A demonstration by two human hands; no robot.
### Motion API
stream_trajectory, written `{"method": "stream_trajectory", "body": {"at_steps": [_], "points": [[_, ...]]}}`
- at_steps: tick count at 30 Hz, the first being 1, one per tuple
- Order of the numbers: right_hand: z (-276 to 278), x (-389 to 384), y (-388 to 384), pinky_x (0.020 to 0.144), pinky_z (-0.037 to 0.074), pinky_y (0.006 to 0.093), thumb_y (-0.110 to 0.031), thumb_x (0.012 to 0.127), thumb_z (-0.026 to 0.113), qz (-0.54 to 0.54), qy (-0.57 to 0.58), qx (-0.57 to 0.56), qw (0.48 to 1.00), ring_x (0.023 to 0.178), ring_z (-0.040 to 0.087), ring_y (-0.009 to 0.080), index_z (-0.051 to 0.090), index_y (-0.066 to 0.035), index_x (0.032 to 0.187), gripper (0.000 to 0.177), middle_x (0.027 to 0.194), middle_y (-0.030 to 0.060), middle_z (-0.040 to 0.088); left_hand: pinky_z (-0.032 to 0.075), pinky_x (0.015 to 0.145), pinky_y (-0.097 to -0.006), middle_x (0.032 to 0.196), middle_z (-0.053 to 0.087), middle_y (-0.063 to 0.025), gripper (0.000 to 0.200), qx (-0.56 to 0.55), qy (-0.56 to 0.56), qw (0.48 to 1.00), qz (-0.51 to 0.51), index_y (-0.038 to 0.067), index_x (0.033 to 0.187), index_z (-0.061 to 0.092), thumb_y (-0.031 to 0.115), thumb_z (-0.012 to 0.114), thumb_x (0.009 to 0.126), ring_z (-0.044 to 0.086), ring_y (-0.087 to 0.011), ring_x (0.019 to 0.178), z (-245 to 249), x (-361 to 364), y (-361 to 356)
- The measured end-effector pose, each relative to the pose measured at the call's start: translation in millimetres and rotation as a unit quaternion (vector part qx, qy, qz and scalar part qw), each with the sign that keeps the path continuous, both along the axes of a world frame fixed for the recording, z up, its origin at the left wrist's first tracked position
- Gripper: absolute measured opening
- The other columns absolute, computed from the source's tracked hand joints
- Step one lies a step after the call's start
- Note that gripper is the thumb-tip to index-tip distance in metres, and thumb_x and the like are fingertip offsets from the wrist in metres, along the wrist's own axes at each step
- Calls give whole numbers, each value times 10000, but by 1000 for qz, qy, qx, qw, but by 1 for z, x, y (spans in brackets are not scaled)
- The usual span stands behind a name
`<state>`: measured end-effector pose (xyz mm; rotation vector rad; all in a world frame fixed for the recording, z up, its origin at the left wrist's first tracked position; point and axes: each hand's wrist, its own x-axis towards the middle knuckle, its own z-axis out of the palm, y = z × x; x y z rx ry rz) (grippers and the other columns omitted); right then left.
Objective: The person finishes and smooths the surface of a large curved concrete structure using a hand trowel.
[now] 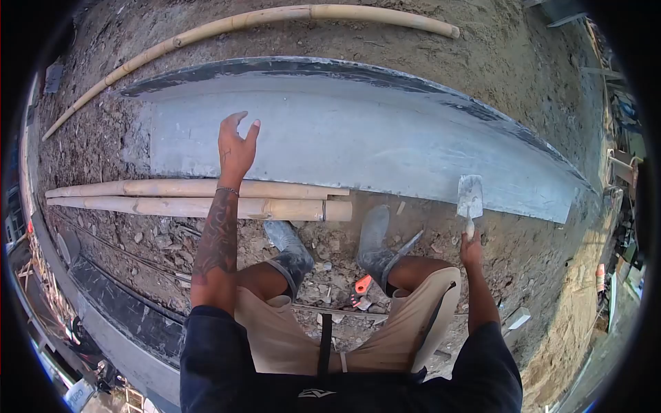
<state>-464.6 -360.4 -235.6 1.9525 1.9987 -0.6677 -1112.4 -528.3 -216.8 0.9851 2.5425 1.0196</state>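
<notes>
My left hand is raised over the long grey concrete slab, its fingers curved and thumb apart, with nothing in them. On the right, my right hand is wrapped round the handle of a trowel. The trowel's flat, mortar-smeared blade points away from me and overlaps the near edge of the slab. Along the slab's far side rises a low upright face with a dark, rough top edge. Below my left hand, two bamboo poles lie beside the slab's near edge.
A long curved bamboo pole rests on the soil beyond the slab. Between my boots are rubble and an orange-handled tool. A dark-topped concrete ledge runs at the lower left. A pale block lies by my right arm.
</notes>
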Motion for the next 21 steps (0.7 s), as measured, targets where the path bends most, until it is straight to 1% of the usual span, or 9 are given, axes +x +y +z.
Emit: {"method": "stream_trajectory", "body": {"at_steps": [2,5,7,8,10,11,13,17,21], "points": [[-50,-10,10,784,474,507,-339,927,556,21,48,70,996,934,595,495,455,21,1266,505,977,316,624,405,994,-421,1207,561,-203,445,14,61,998,9,9,1181,599,317,671,868,511,-357,1168,-16,-32,19],[-99,-54,24,729,481,500,-321,913,583,19,159,-7,987,822,601,477,406,-29,1322,534,866,270,628,365,1040,-425,1307,511,-194,487,66,253,965,16,34,1239,573,329,675,864,465,-348,1225,-15,-82,39],[-99,-119,19,705,483,513,-312,909,588,134,151,-27,979,780,613,470,430,-45,1292,493,865,255,637,349,1053,-434,1335,498,-184,514,92,298,950,29,46,1267,556,340,674,862,440,-346,1255,-11,-92,48],[-80,-163,15,732,484,527,-290,909,579,199,121,-37,972,847,620,482,476,-37,1252,439,973,267,651,334,1066,-444,1363,486,-173,542,100,328,939,26,58,1295,539,351,673,859,416,-344,1285,-9,-92,52],[-75,-220,20,694,491,523,-319,899,599,346,73,-13,935,778,637,443,493,-53,1226,435,937,235,656,315,1079,-449,1378,478,-169,564,83,338,937,3,63,1312,528,366,670,857,395,-343,1307,-16,-89,60],[-69,-243,25,694,491,523,-319,899,599,351,76,-4,933,778,637,443,493,-53,1226,435,937,235,656,295,1092,-454,1393,469,-164,585,49,336,940,-28,69,1328,517,380,667,855,374,-342,1330,-20,-86,64],[-57,-271,33,668,497,510,-326,866,638,457,90,96,879,742,639,409,492,-67,1192,441,908,203,648,280,1099,-463,1401,465,-160,595,51,335,940,-42,77,1337,511,403,652,859,366,-340,1340,-24,-77,72],[-48,-266,69,658,498,500,-305,832,666,477,137,199,845,739,637,403,483,-69,1166,448,925,182,646,246,1120,-459,1424,455,-147,607,-2,341,937,-79,112,1371,487,468,591,891,359,-319,1362,-22,-66,93],[-27,-269,107,648,495,499,-279,809,679,420,124,270,857,759,641,404,488,-69,1103,409,945,179,649,226,1107,-508,1228,594,-107,486,21,320,946,-54,133,1190,650,510,555,899,454,-293,1255,-35,-62,109]]}}
